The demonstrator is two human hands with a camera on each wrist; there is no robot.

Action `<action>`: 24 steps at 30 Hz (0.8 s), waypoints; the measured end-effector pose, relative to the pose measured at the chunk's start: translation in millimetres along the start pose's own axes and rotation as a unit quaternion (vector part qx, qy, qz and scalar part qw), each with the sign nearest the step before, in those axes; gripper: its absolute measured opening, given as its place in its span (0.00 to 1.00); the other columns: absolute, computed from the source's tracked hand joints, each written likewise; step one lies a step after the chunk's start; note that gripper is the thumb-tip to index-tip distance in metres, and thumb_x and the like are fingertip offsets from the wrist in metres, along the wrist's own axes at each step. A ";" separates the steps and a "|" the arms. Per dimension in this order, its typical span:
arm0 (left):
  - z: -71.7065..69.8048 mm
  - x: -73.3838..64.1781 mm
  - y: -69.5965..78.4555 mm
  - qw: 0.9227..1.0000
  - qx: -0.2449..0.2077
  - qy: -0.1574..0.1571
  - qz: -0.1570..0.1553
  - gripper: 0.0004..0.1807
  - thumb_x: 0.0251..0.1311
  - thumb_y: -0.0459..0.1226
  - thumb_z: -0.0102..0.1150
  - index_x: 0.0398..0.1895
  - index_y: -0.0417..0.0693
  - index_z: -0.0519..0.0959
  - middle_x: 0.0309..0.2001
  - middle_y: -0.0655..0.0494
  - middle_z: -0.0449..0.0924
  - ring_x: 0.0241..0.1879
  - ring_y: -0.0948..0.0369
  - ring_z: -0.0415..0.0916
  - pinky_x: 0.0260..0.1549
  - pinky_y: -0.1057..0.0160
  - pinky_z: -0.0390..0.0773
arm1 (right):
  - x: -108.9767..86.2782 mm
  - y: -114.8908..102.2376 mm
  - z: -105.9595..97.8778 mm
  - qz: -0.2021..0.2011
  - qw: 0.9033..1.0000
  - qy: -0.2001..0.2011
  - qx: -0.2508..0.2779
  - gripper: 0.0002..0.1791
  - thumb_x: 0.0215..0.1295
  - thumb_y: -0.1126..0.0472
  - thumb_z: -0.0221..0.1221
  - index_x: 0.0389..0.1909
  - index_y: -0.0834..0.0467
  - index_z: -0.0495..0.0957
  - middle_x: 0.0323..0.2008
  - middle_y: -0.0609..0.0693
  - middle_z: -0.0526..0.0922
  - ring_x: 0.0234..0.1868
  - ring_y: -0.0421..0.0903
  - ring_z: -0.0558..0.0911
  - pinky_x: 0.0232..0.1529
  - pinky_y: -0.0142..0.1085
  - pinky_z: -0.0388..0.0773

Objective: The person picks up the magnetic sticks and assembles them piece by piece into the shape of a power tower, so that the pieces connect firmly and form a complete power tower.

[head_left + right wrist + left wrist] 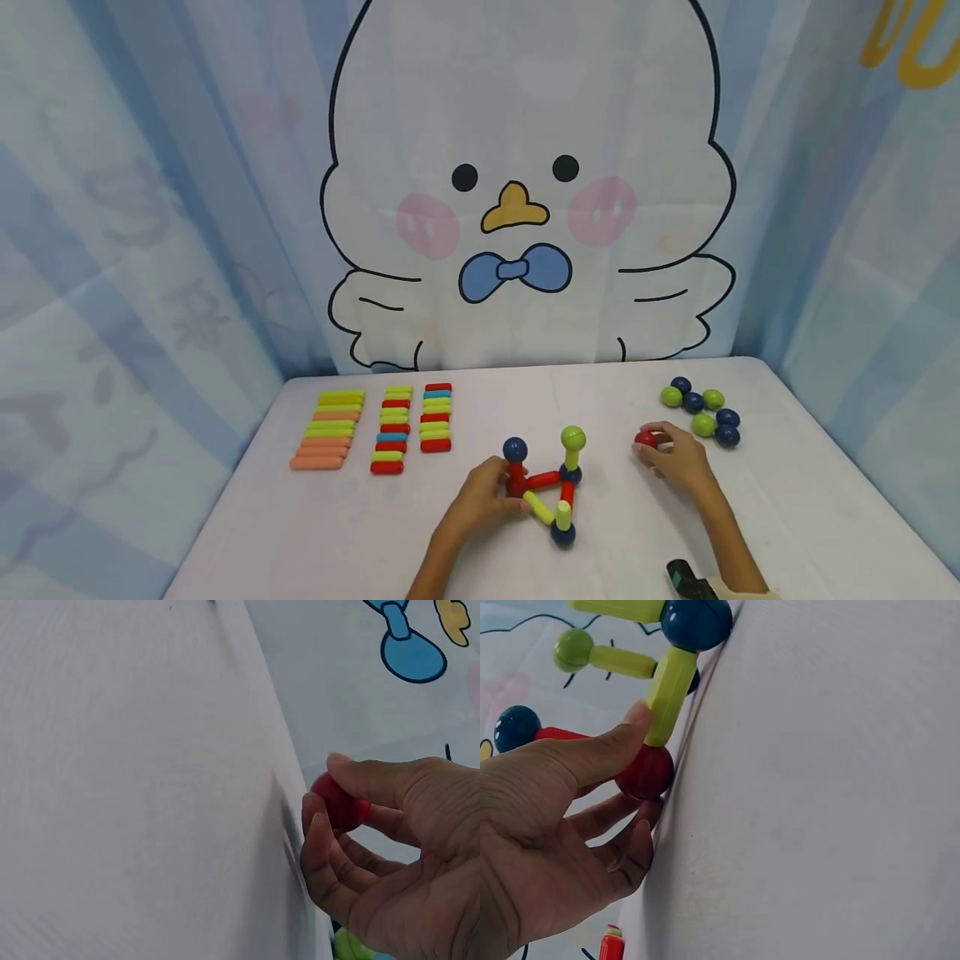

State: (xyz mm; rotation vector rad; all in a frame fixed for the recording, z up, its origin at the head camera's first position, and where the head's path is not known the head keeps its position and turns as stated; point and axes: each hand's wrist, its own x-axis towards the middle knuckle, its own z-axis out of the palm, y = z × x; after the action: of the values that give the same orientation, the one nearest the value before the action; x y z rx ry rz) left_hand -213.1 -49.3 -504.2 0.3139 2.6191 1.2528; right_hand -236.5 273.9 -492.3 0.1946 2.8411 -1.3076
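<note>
Two sets of curled fingers hold on, the right hand (678, 457) pinching a glossy red ball (339, 804) over the white table (480, 400), the left hand (483, 493) gripping the red corner ball (648, 774) of a triangular, multicoloured rod-and-ball frame (543, 481), blue and green balls (693, 402) beyond the former, three columns of coloured rods (393, 428) beyond the latter.
</note>
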 end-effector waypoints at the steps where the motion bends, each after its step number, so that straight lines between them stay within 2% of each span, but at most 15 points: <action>1: 1.1 0.4 -0.1 1.000 0.002 -0.003 -0.002 0.28 0.46 0.39 0.76 0.51 0.43 0.76 0.41 0.56 0.78 0.40 0.60 0.73 0.47 0.55 0.81 | 0.1 -1.5 0.9 -0.005 1.000 -0.006 0.007 0.26 0.65 0.57 0.63 0.60 0.64 0.70 0.54 0.71 0.75 0.41 0.53 0.81 0.34 0.34 0.83; 7: 2.9 -1.6 0.6 1.000 0.012 0.009 0.001 0.26 0.43 0.37 0.77 0.47 0.44 0.79 0.38 0.55 0.82 0.36 0.62 0.74 0.44 0.57 0.81 | -2.5 -12.9 5.6 -0.043 0.996 -0.040 0.067 0.28 0.64 0.56 0.64 0.62 0.63 0.70 0.58 0.68 0.73 0.43 0.48 0.82 0.37 0.31 0.83; 14: -0.6 -6.1 4.7 0.997 0.021 0.062 -0.032 0.23 0.42 0.40 0.78 0.41 0.45 0.78 0.30 0.56 0.78 0.30 0.61 0.72 0.34 0.61 0.79 | -5.5 -34.5 16.5 -0.109 0.985 -0.063 0.114 0.29 0.62 0.52 0.65 0.61 0.60 0.72 0.56 0.62 0.76 0.41 0.45 0.82 0.40 0.29 0.81; 19: 0.5 -7.3 5.3 0.995 0.025 0.081 -0.052 0.23 0.43 0.42 0.78 0.41 0.45 0.77 0.29 0.56 0.76 0.30 0.61 0.71 0.31 0.63 0.77 | -14.4 -50.4 26.3 -0.177 0.970 -0.071 0.151 0.24 0.61 0.57 0.67 0.56 0.59 0.75 0.51 0.59 0.79 0.37 0.43 0.81 0.39 0.29 0.81; 24: 1.8 -7.0 5.3 0.993 0.023 0.091 -0.072 0.23 0.43 0.43 0.78 0.40 0.45 0.77 0.29 0.56 0.74 0.30 0.60 0.70 0.31 0.63 0.76 | -21.0 -59.6 34.3 -0.251 0.949 -0.098 0.166 0.20 0.61 0.61 0.66 0.54 0.60 0.76 0.46 0.58 0.80 0.35 0.43 0.79 0.37 0.30 0.81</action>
State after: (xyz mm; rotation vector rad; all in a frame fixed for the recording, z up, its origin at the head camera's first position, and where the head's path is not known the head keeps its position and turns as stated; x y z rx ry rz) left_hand -205.4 -46.6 -500.4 0.0160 2.7685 1.2272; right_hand -224.1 207.3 -468.4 -0.6648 2.5692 -1.7624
